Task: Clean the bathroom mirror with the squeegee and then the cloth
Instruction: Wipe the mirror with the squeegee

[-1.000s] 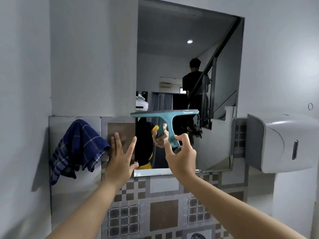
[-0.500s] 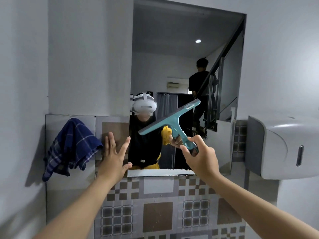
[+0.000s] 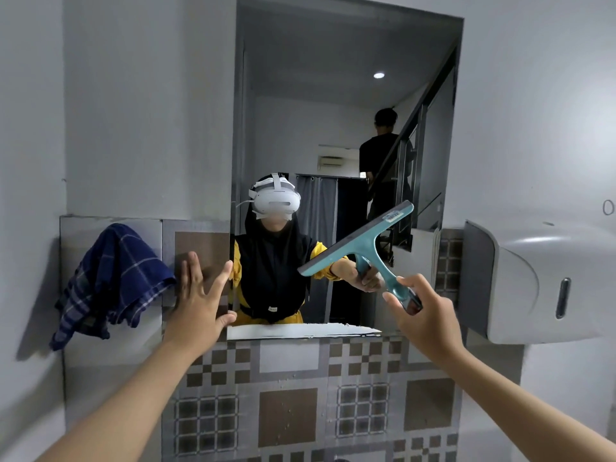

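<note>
The wall mirror (image 3: 333, 95) fills the upper middle of the view and reflects a person in a white headset and another person on stairs. My right hand (image 3: 423, 315) grips the handle of a teal squeegee (image 3: 360, 243), whose blade is tilted, left end low and right end high, in front of the mirror's lower right part. My left hand (image 3: 200, 301) has its fingers spread and straight, flat against the tiled wall at the mirror's lower left corner. A blue checked cloth (image 3: 113, 281) hangs on the wall left of that hand.
A grey and white paper dispenser (image 3: 540, 281) juts from the wall right of the mirror. Patterned brown and grey tiles (image 3: 290, 408) cover the wall below it. A white strip (image 3: 300, 330) runs along the mirror's bottom edge.
The squeegee blade has gone from level to tilted, its right end raised, and my right hand has moved right and lower. My left hand stays on the wall.
</note>
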Motion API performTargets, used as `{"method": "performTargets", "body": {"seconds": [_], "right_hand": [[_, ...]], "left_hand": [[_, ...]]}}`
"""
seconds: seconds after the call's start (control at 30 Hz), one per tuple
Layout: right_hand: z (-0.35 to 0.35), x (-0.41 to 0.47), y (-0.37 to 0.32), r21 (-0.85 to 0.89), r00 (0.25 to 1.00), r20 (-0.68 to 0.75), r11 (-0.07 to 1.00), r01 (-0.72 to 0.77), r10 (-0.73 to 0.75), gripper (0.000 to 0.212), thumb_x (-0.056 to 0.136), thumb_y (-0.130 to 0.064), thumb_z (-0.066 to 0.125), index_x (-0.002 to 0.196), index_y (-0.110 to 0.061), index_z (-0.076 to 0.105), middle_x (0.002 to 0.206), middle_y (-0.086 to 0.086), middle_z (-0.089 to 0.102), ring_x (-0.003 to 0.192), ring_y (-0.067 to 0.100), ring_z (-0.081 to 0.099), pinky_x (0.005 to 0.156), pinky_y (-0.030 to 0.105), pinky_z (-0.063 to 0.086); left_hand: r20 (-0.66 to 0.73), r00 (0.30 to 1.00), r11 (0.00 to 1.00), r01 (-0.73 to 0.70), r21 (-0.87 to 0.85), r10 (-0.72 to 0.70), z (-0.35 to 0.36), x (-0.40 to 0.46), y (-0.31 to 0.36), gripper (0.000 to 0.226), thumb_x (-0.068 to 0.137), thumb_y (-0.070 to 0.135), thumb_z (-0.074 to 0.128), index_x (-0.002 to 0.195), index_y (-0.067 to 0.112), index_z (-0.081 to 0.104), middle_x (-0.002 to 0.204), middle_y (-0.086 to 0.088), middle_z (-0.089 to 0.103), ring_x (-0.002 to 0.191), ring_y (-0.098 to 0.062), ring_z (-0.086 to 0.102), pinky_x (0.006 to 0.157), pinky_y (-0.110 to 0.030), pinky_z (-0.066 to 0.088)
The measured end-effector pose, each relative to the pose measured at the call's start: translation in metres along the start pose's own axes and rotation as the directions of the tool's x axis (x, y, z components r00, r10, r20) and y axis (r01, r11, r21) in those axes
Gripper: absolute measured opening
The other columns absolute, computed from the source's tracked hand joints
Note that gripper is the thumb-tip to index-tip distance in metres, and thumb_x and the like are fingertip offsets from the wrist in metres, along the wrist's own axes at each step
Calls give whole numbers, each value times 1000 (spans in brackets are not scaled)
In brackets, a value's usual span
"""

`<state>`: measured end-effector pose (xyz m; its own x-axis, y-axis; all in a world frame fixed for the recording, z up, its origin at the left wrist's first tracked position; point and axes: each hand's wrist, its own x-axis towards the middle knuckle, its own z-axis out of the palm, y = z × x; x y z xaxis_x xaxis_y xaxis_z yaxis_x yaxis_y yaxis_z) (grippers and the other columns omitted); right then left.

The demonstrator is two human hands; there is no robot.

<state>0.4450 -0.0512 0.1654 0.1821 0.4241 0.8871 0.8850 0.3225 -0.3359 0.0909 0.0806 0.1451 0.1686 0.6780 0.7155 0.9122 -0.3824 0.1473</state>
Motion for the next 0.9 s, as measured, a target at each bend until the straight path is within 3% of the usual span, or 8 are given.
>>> {"method": "performTargets", "body": {"seconds": [0.23,0.37,0.43,0.53,0.67,0.77,0.9], "right_hand": [[-16,-11,19,-11,998,-11,998,-64,63,26,78,-23,78,97,-16,61,51,-12,47,39,10,39,39,23,35],[-17,-22,23,43,987,-6,986,-161,161,25,79,-22,78,93,-22,57,62,6,63,44,23,52,39,33,46],[-15,-29,19,106,972,-17,967,-233,236,23,80,-21,77,93,-19,57,67,5,66,43,15,54,39,24,45],[-8,-39,5,220,928,-20,907,-358,371,20,83,-19,74,93,-15,57,63,7,61,40,4,51,37,9,35],[11,-51,-17,335,862,-32,818,-467,505,20,86,-24,71,94,-16,54,69,14,62,47,14,51,39,20,41],[27,-54,-38,398,796,-41,741,-541,604,20,89,-28,67,94,-17,52,77,15,60,52,19,50,45,26,41],[46,-51,-73,541,696,2,585,-605,718,21,91,-30,62,98,-14,50,75,13,54,48,17,44,39,24,38]], "left_hand": [[4,1000,1000,1,-30,0,2,0,-2,106,77,39,70,144,40,-12,143,-4,-46,135,-29,-33,110,-61,21],[-3,1000,998,-22,-51,21,2,0,-2,107,76,36,72,145,39,-9,145,-8,-43,135,-30,-32,110,-58,15],[-2,1000,998,-25,-50,25,2,0,-2,106,76,36,72,146,38,-8,145,-8,-43,135,-31,-32,109,-57,13],[9,1000,998,-21,-51,21,1,-1,-1,104,77,36,71,146,37,-8,145,-9,-42,135,-31,-33,110,-57,14],[18,999,997,-42,-67,43,1,-2,-1,104,79,33,70,147,36,-8,145,-11,-42,136,-35,-31,109,-52,1],[-9,998,996,-66,-59,66,3,-2,-4,105,77,31,72,148,35,-5,148,-16,-36,137,-38,-26,109,-54,4],[12,998,997,-59,-55,60,2,-1,-2,107,79,32,70,145,38,-14,144,-14,-43,136,-37,-29,111,-56,5]]}}
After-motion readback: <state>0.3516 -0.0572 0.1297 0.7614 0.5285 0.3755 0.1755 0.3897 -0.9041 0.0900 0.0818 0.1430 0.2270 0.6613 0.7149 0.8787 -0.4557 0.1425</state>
